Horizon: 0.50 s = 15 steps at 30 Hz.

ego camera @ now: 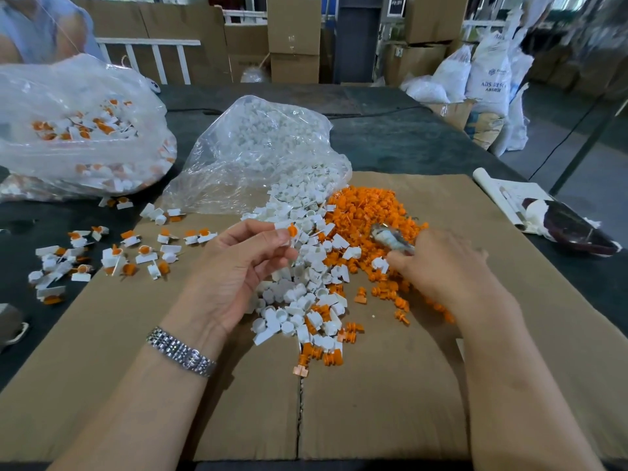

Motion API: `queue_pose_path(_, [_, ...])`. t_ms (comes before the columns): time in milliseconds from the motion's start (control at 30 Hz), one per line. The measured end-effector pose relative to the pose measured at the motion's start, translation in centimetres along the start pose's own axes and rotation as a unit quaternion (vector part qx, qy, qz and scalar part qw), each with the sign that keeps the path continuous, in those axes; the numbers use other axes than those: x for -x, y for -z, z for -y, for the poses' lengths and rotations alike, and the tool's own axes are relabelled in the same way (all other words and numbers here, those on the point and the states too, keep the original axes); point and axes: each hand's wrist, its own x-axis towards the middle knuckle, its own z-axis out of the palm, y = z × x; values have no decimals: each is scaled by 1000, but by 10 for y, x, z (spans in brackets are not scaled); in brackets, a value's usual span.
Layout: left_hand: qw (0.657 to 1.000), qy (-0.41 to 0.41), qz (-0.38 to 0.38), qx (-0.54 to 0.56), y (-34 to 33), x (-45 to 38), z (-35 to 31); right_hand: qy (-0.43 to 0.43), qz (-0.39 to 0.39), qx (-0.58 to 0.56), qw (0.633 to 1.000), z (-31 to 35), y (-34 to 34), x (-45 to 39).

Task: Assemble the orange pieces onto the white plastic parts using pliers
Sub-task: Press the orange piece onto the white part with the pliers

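My left hand pinches a white plastic part with an orange piece in it, held above the pile of loose white parts. My right hand grips the pliers, whose worn metal jaws point up-left over the heap of orange pieces. The jaws look blurred, so I cannot tell if they hold anything. Both piles lie on the brown cardboard sheet.
Assembled white-and-orange parts lie scattered at the left. A clear bag of white parts spills onto the cardboard; another bag of assembled parts sits far left. A paper roll and dark object lie at right. Another person stands at the back left.
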Motion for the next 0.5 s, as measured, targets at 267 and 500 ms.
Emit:
queue_pose_path(267, [999, -19, -21, 39, 2, 1, -2, 65, 79, -281, 954, 12, 30, 17])
queue_pose_path(500, [998, -32, -14, 50, 3, 3, -4, 162, 237, -300, 910, 48, 26, 42])
